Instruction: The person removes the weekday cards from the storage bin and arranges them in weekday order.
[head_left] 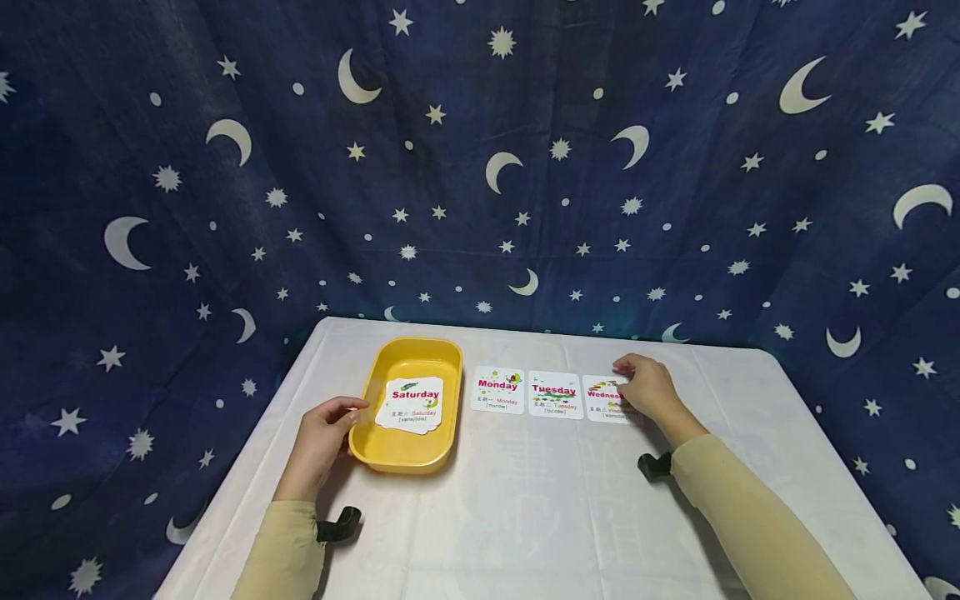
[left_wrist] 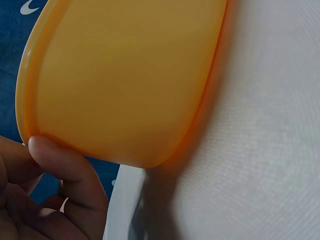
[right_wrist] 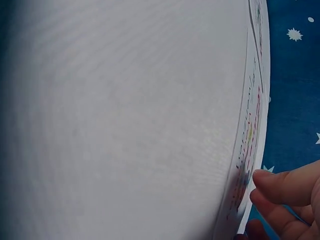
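A yellow tray [head_left: 406,464] stands at the left of the table, and my left hand [head_left: 324,435] pinches its left rim. The left wrist view shows the thumb and a finger [left_wrist: 55,150] at the edge of the tray [left_wrist: 130,75]. Inside lies a stack of white cards, with a Saturday card [head_left: 415,403] on top. My right hand [head_left: 651,388] is over the right part of a Wednesday card [head_left: 604,408], its thumb and index finger apart. In the right wrist view the fingertips are close to the flat card [right_wrist: 245,135]; contact is unclear.
A Monday card [head_left: 498,392] and a Tuesday card [head_left: 555,395] lie left of the Wednesday card, in one row. White cloth covers the table [head_left: 517,525]. Behind it hangs a dark blue curtain [head_left: 450,167] with moons and stars. Black devices are on both wrists.
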